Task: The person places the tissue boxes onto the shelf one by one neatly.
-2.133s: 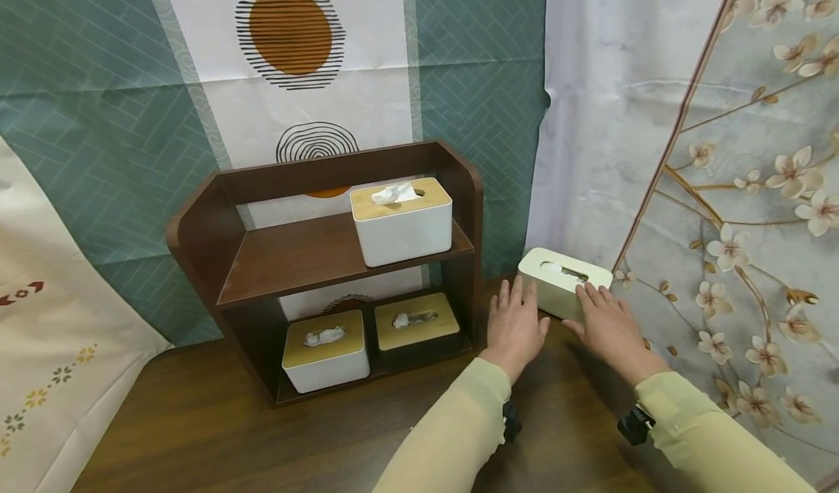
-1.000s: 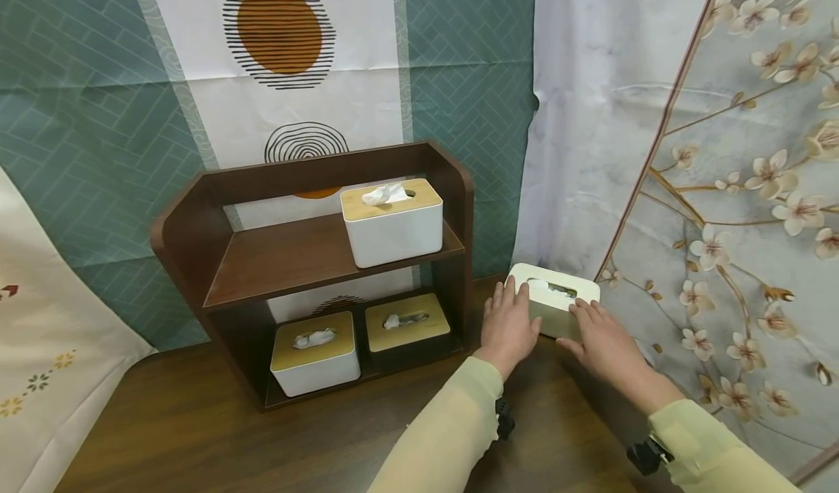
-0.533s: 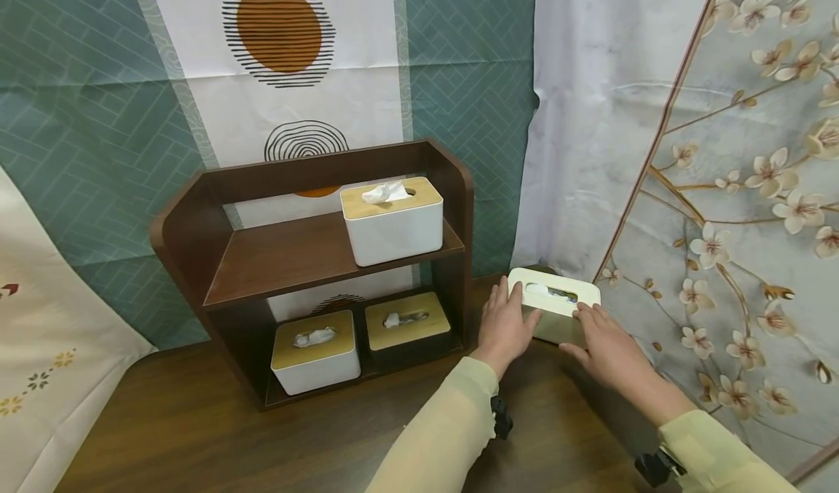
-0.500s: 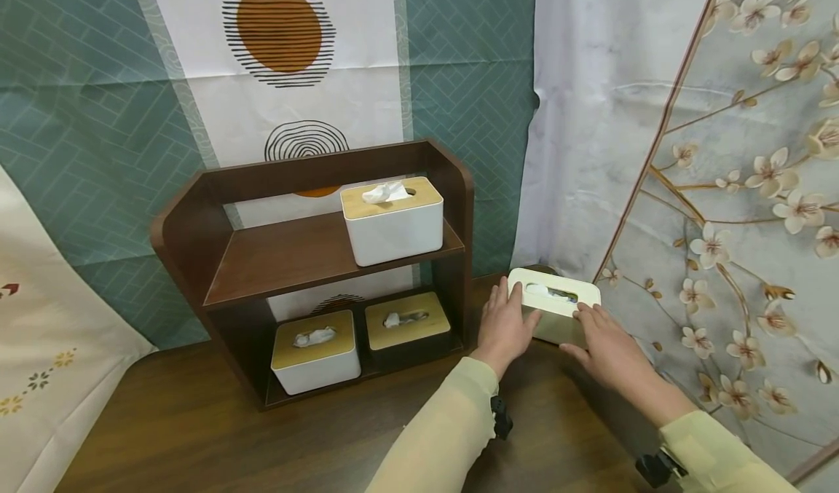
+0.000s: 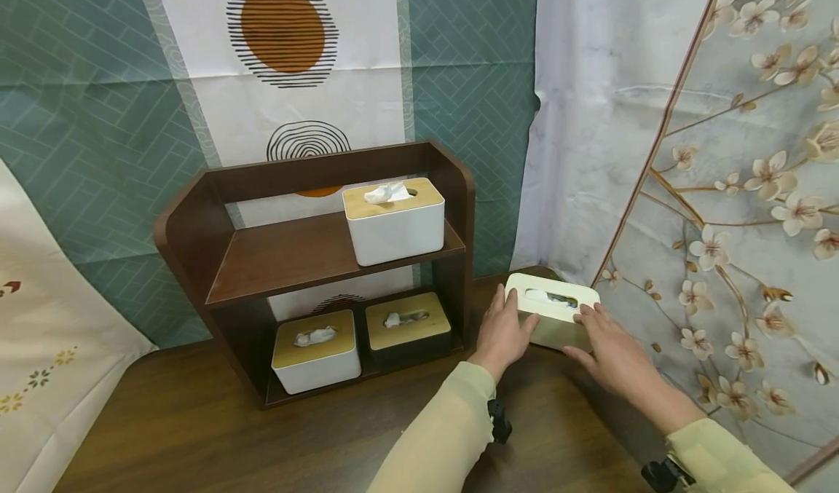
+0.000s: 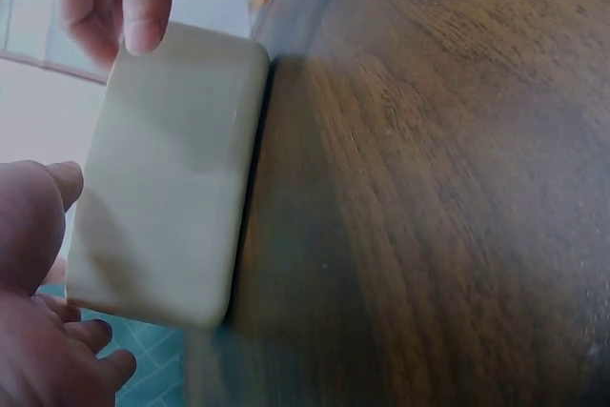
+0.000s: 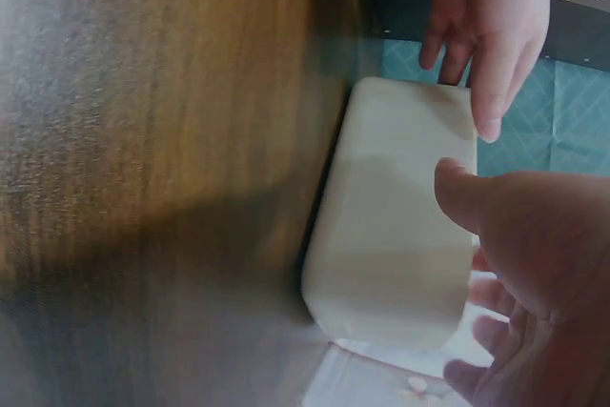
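Observation:
A cream tissue box (image 5: 552,328) with an oval slot and white tissue in its top stands on the dark wooden table near the back right corner. My left hand (image 5: 503,335) holds its left end, and my right hand (image 5: 611,347) holds the right end. In the left wrist view, the left hand (image 6: 36,254) has its thumb at the upper edge of the box's plain front face (image 6: 167,178). From the right wrist, my right hand (image 7: 534,254) shows its thumb over the front face, with the other fingers partly hidden behind the box.
A dark brown two-tier shelf (image 5: 295,289) stands left of the hands. Its upper tier bears a white tissue box (image 5: 396,234) with a wooden lid; below sit a white one (image 5: 321,371) and a dark one (image 5: 408,347). A flowered curtain (image 5: 714,209) hangs close on the right.
The cream tissue box has come away from the back corner toward me, with both hands at its ends. My fingers have moved from its top edge onto its ends. The shelf boxes stay put.

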Motion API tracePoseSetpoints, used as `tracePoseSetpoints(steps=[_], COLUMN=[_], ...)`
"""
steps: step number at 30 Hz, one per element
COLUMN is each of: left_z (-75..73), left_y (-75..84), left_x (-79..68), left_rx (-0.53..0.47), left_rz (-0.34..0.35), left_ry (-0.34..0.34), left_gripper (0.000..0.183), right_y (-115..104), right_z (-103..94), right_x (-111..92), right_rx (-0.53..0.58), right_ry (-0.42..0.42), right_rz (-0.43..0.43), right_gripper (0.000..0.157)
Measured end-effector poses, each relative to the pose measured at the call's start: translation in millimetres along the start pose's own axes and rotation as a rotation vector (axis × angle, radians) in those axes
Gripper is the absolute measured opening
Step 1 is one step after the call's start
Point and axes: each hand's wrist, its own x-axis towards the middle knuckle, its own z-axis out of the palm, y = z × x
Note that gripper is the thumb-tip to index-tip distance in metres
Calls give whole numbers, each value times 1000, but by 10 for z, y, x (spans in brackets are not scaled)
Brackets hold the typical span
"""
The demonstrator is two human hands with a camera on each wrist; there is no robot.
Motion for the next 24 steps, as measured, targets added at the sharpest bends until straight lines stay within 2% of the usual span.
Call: tracePoseSetpoints(steps=[7, 15, 21, 24], left_z=[-1, -35, -56, -61], left_y=[-28, -34, -28, -10], left_x=[-13, -45, -107, -163], left_rx=[-5, 60, 33, 15], left_rz=[-32, 1, -18, -16], left_ry=[-19, -24, -50, -40], left_gripper=[74, 69, 71, 72], right_y=[89, 62, 4, -18], right_z=[53, 54, 38, 15], right_x=[-5, -9, -10, -38], right_rx=[-39, -24, -31, -37], right_ry=[-4, -50, -73, -78], right_rz=[45, 86, 109, 111], right_gripper=[79, 84, 84, 84])
